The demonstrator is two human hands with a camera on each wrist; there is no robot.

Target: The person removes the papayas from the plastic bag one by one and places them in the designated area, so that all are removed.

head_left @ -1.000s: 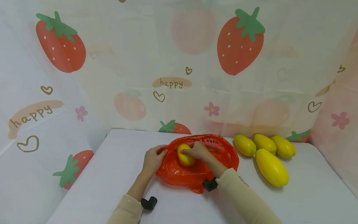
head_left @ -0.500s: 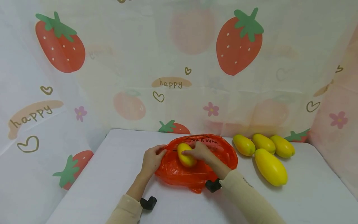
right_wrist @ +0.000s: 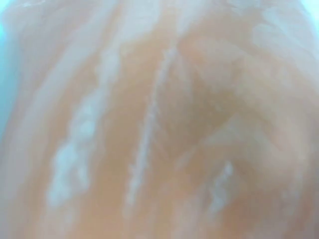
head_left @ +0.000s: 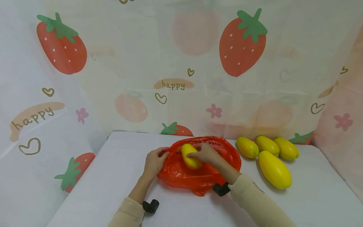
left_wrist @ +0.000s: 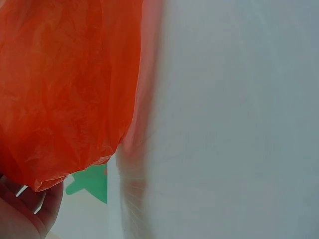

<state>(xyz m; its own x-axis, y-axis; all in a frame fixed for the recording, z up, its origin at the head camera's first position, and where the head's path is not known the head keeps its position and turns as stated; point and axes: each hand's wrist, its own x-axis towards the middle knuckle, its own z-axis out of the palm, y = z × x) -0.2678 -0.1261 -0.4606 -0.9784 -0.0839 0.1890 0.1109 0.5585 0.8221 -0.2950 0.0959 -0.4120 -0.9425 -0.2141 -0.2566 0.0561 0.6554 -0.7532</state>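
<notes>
A red plastic bag (head_left: 181, 181) with dark lettering lies with its mouth spread wide at the middle of the table. My left hand (head_left: 153, 162) pinches the left side of its rim; in the left wrist view the fingers of that hand (left_wrist: 22, 214) are at the edge of the bag (left_wrist: 70, 89). Inside the mouth, my right hand (head_left: 207, 153) grips a yellow mango (head_left: 190, 161), thumb across its near side. The right fingers are partly hidden behind the fruit. Blurred, wrinkled plastic of the bag (right_wrist: 149, 119) fills the right wrist view.
To the right of the bag, three mangoes (head_left: 247, 147) lie in a row near the back edge. A larger, long yellow fruit like a papaya (head_left: 275, 170) lies in front of them. The white table (head_left: 119, 183) is backed by a strawberry-print cloth (head_left: 170, 56).
The mango in my right hand has shifted slightly right and tilted, and the right forearm has moved a little to the right. My left hand stays at the bag's rim.
</notes>
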